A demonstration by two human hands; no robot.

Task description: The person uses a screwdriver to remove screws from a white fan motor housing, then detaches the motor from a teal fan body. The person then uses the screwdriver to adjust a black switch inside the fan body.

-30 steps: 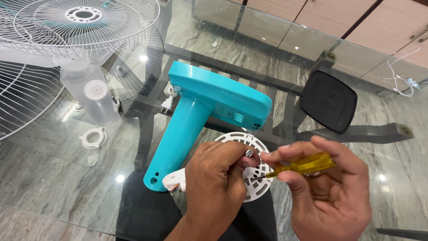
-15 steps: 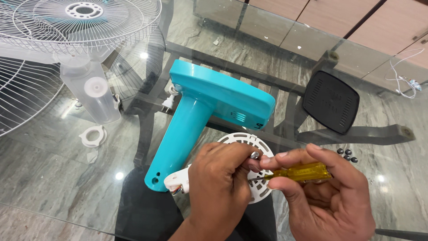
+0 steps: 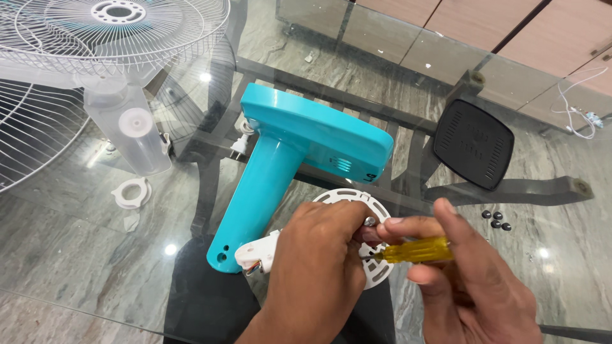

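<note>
Both hands had shifted slightly right. Left hand (image 3: 319, 267) pinched a screw (image 3: 369, 222) at the white round grille (image 3: 376, 267), lower centre; right hand (image 3: 472, 280) gripped the yellow screwdriver (image 3: 417, 250). Turquoise fan stand (image 3: 287, 159) and wire guards (image 3: 115, 32) lay apart, unassembled.

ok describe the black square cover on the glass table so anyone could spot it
Start at the big turquoise fan body on the glass table, then look right. The black cover lies flat there, a rounded square with slotted vents, far larger than the four black dots below it.
</note>
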